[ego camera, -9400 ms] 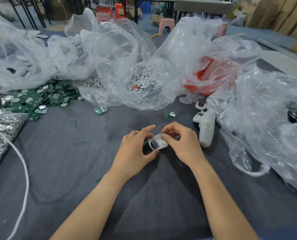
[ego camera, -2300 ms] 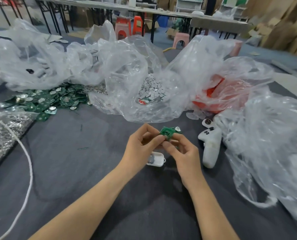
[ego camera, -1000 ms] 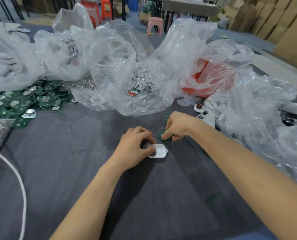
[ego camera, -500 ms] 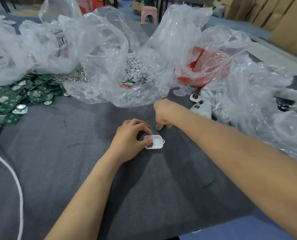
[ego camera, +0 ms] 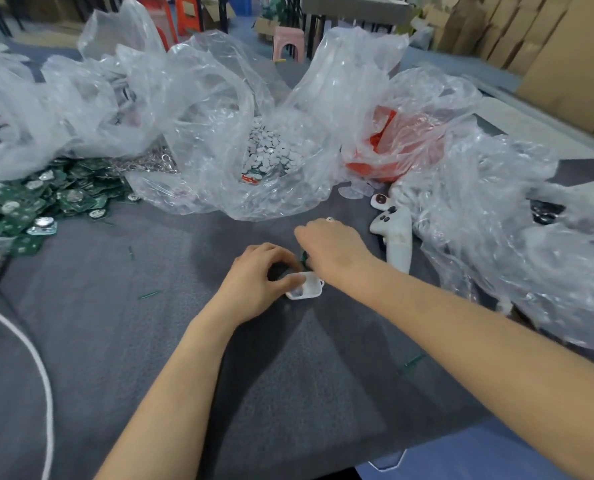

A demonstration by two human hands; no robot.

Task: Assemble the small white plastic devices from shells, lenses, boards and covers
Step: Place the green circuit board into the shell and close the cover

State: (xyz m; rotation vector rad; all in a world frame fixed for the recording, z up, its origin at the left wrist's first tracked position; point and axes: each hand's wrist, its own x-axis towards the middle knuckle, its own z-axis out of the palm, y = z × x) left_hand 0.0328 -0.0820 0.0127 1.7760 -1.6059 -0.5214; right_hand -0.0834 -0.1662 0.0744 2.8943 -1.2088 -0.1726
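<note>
L hand [ego camera: 262, 275] grips the white shell [ego camera: 306, 287], thumb on its rim, fingers curled round the far side; shell sits on the grey surface [ego camera: 150, 358], abt midway btw L and R edges; R hand [ego camera: 335, 249] is down just beyond it, knuckles up, fingertips hidden; a sliver of green board [ego camera: 304, 257] shows under it, right by the shell's far rim; can't tell if the R grip pinches the board or only presses it. Change: approx 2 s ago both hands held the board up in the air w/ the shell lying loose below; now L has the shell pinned and the board is at surface level beside it; prob. means the board is ready and seating it in the shell is next; cover not yet on. Spare boards [ego camera: 46, 199] heaped by the L edge; clear bags [ego camera: 219, 133] along the far edge.
</note>
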